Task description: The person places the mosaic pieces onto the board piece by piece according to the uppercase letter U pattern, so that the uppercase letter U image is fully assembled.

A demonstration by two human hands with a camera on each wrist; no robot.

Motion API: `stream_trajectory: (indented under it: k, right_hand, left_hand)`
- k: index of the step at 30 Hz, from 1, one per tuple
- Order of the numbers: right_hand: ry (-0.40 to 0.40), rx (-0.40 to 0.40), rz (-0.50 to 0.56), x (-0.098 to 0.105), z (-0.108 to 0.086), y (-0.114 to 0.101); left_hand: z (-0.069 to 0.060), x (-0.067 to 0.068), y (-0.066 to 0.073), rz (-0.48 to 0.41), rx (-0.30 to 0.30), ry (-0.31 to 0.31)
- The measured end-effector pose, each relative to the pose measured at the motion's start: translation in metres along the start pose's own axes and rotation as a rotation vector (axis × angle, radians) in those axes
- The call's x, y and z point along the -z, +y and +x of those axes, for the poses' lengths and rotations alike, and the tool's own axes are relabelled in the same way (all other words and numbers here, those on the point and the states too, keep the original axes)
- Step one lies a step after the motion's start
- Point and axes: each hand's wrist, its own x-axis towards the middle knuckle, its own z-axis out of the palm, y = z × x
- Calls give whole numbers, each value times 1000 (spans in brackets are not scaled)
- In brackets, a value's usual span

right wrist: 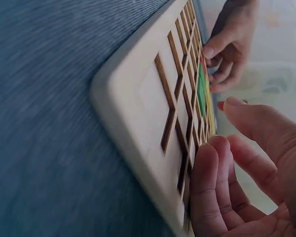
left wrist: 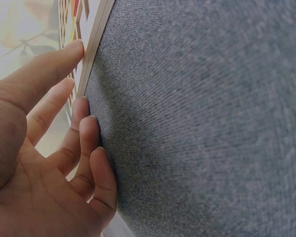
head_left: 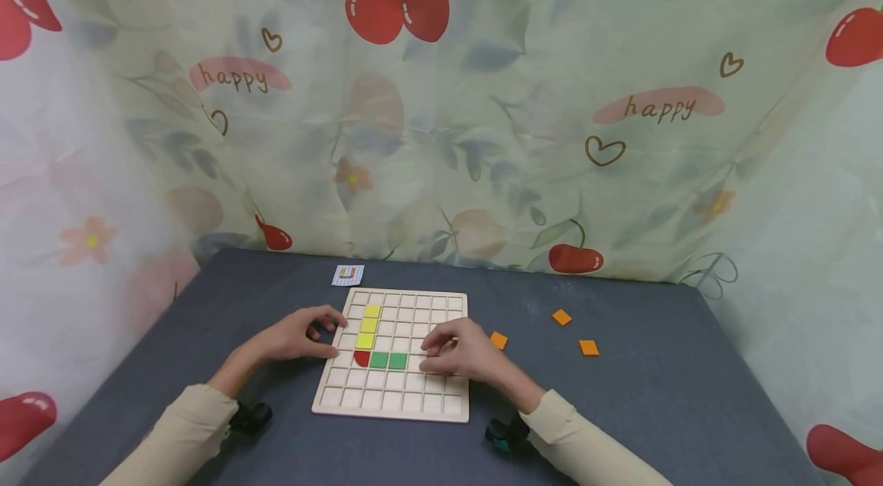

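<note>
A pale gridded board [head_left: 412, 402] is seen at lower centre of the frame, laid flat on a dark cloth [head_left: 621, 409]; by its wood-like look, it is judged light and stiff, best held by its rim. Three yellow tiles [head_left: 369, 325], two green tiles [head_left: 379, 360] and a red piece [head_left: 362, 358] are set in its left and middle cells; thin, firm and probably slick, they are best pinched by opposite edges. The board's left edge is touched by the left hand [head_left: 297, 333], its fingers loosely spread. The right side is overhung by the right hand [head_left: 462, 350], a narrow gap left between thumb and fingers, no piece visible there. Three orange tiles [head_left: 589, 348] are scattered at right; a small card [head_left: 348, 276] is placed beyond the board's upper left corner.
</note>
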Motion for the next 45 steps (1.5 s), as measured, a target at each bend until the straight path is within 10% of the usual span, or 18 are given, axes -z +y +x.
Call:
stream_trajectory:
  k: [31, 45]
  right_hand:
    - [132, -88, 40, 85, -54, 33]
    - [11, -38, 32, 95, -76, 44]
  left_hand:
    - [1, -1, -2, 10, -6, 0]
    - [2, 0, -4, 21, -5, -1]
